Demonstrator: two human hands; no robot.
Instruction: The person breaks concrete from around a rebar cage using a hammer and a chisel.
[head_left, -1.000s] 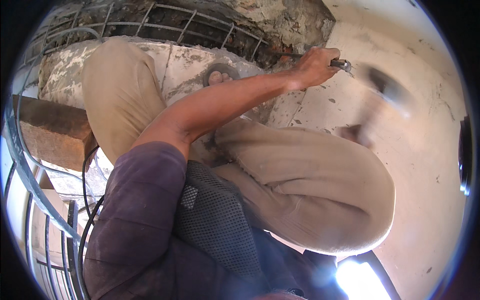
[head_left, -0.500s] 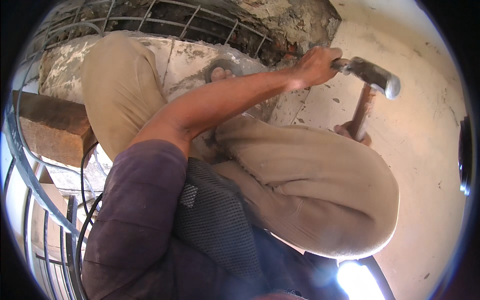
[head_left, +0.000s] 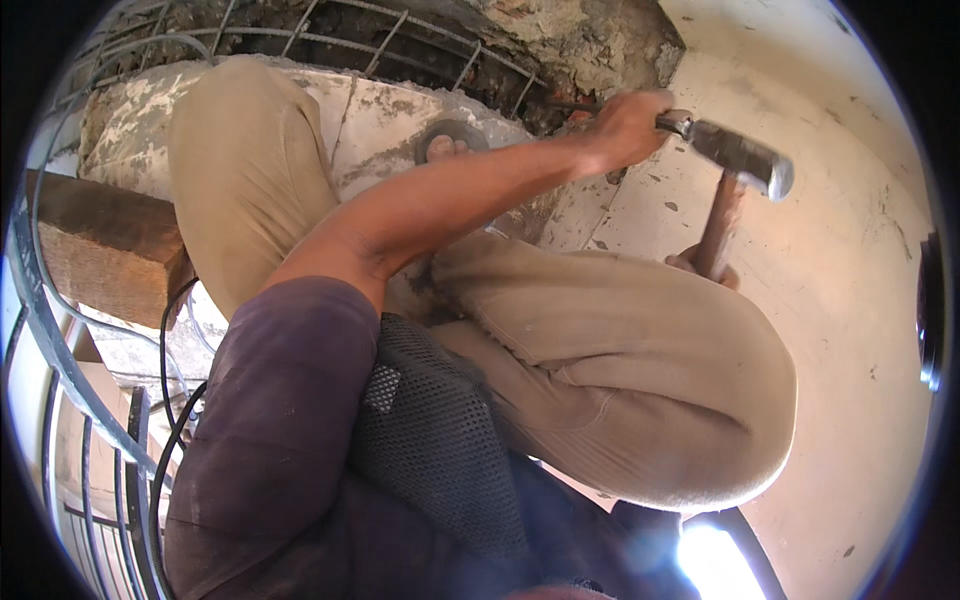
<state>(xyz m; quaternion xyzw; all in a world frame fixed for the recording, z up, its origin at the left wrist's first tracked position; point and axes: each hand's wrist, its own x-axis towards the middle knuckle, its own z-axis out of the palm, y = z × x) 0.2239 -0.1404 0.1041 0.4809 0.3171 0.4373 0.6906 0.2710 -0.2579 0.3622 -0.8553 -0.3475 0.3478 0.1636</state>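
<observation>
My left arm reaches across to the right, and my left hand (head_left: 632, 130) is closed round a metal chisel. The struck end of the chisel (head_left: 673, 123) shows on the right of the fist; its thin shaft points left into the broken masonry (head_left: 575, 60). A hammer's steel head (head_left: 738, 157) is beside the chisel's end, at or nearly touching it. Below the head, its wooden handle (head_left: 721, 226) runs down into my right hand (head_left: 712, 272), closed round it. My right knee hides much of that hand and the right forearm.
Steel reinforcing bars (head_left: 385, 45) cross the dark recess at the top. A foot in a sandal (head_left: 447, 146) rests on the patchy pale surface. At left are a wooden beam (head_left: 105, 255), black cables (head_left: 165, 350) and a metal railing (head_left: 85, 385). A pale wall (head_left: 840, 330) curves along the right.
The hammer head has shifted slightly left and down, and my left hand has moved a little. Both hands keep their grip.
</observation>
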